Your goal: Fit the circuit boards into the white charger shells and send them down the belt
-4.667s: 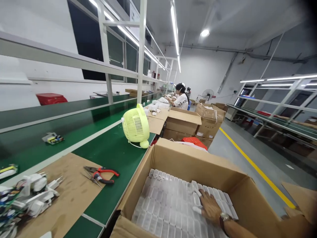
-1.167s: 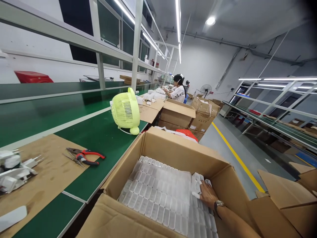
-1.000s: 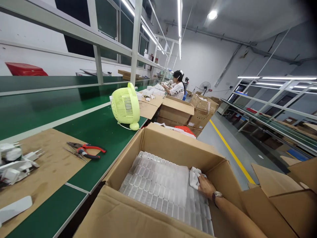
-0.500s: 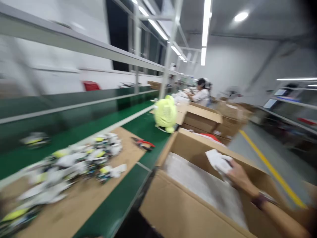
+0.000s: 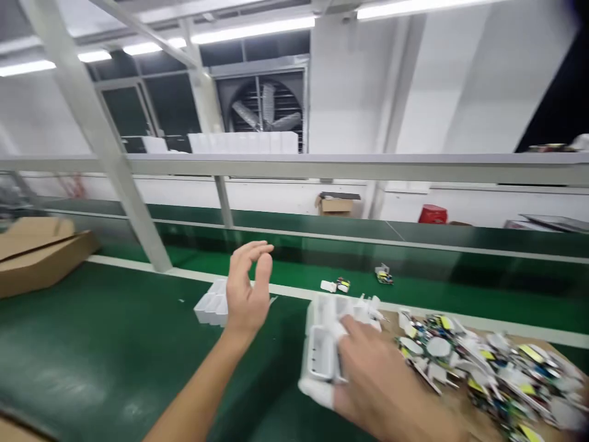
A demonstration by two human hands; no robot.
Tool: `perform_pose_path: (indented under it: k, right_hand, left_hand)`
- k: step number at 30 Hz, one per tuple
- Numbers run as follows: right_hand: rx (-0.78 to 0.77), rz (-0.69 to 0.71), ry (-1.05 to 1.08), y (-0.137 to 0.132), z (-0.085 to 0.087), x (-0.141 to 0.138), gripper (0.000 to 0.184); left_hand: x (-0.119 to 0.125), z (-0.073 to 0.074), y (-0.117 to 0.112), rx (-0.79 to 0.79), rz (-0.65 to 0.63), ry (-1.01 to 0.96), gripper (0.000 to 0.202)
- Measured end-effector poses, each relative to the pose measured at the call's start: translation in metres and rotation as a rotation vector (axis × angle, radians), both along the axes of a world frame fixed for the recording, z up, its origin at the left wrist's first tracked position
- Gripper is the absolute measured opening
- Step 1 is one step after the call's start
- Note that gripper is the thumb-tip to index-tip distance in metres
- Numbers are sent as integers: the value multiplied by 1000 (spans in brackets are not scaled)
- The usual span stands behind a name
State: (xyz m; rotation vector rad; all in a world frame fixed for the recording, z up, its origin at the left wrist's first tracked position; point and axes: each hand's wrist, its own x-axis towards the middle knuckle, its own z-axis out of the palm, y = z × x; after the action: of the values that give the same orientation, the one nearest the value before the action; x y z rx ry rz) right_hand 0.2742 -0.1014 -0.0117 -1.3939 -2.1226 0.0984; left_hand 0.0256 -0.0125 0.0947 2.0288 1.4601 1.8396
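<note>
My left hand [image 5: 248, 288] is raised over the green work surface, thumb and fingers curved apart with nothing between them. Just behind it lie white compartmented plastic pieces [image 5: 211, 305], partly covered by the hand. My right hand [image 5: 372, 362], smeared by motion, grips a white plastic housing [image 5: 322, 353] with hollow rectangular compartments. Its fingers reach into or over the housing, and more white parts show behind it. To the right of that hand, circuit boards with white plastic pieces [image 5: 439, 347] are heaped on a brown board.
A green conveyor belt [image 5: 285, 261] runs behind the work surface, carrying two small circuit-board assemblies, one of them here [image 5: 384, 274]. An open cardboard box [image 5: 41, 258] stands at the left. A slanted metal post [image 5: 115, 166] and a long shelf [image 5: 350, 167] frame the bench.
My view has swung left from the cardboard box and aisle to the bench. The right hand, earlier over the box with a white item, is now over the bench; the left hand has come into view.
</note>
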Motion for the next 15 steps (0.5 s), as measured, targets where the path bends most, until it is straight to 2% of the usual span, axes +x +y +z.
perform_pose_path:
  k: [3, 6, 8, 11, 13, 15]
  right_hand:
    - [-81, 72, -197, 68, 10, -104, 57]
    - [-82, 111, -223, 113, 8, -168, 63]
    - [-82, 107, -220, 135, 2, -193, 62]
    - [-100, 92, -212, 154, -7, -220, 61]
    - [-120, 101, -208, 157, -9, -230, 64]
    - [-127, 124, -203, 155, -9, -226, 67]
  left_hand:
    - [-72, -9, 56, -249, 192, 43, 34]
    - [-132, -28, 94, -525, 297, 115, 26]
    - [-160, -43, 109, -676, 299, 151, 31]
    - [-183, -66, 122, -819, 223, 189, 33]
    - [-191, -79, 127, -871, 168, 199, 35]
    - [-198, -89, 130, -906, 129, 190, 39]
